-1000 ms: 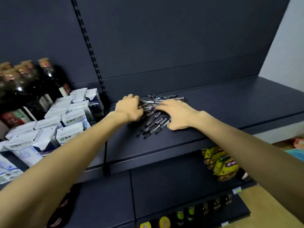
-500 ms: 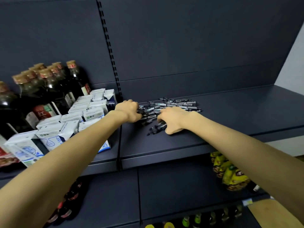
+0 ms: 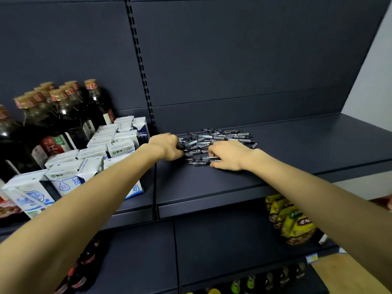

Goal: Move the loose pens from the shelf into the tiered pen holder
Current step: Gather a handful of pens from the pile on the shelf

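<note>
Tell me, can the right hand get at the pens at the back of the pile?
Probably yes. The right hand already holds pens at the front of the pile, and only more loose pens lie between it and the back ones on the shelf.

A heap of loose grey-barrelled pens point(image 3: 218, 140) lies mid-frame on the dark metal shelf point(image 3: 297, 149). White milk cartons point(image 3: 101, 153) stand left of it, with dark glass bottles point(image 3: 63, 111) behind them. Yellow snack packets point(image 3: 290, 219) sit lower right, on the shelf below.

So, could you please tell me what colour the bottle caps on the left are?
Gold with a red label, on the dark bottles' caps, in the head view.
</note>
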`<state>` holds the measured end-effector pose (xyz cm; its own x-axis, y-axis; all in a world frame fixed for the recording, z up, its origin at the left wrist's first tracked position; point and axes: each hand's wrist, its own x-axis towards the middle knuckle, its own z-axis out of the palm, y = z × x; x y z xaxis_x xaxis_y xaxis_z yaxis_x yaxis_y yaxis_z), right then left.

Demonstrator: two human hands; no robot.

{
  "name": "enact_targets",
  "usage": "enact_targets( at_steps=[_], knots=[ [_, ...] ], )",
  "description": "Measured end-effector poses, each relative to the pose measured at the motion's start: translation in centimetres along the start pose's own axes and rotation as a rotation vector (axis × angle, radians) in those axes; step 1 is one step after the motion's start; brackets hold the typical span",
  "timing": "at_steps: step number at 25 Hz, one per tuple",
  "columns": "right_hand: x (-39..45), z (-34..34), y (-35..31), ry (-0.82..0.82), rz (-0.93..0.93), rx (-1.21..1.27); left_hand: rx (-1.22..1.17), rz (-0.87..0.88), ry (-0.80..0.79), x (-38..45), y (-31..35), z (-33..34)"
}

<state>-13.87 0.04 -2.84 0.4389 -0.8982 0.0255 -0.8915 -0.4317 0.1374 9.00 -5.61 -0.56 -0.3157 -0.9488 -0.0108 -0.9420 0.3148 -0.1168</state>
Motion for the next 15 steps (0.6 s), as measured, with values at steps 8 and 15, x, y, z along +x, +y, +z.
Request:
enact_targets(
  at_steps=[8,15],
  knots=[
    [-0.4,0.7,-0.8,0.103,-0.068,-0.224,0.003,-0.011,-0.011,-0.7,-0.7,0.2],
    [-0.9,1.7,-0.5,0.199,-0.063,-0.23,0.004,-0.027,-0.053,-0.6,-0.4,0.2]
  ],
)
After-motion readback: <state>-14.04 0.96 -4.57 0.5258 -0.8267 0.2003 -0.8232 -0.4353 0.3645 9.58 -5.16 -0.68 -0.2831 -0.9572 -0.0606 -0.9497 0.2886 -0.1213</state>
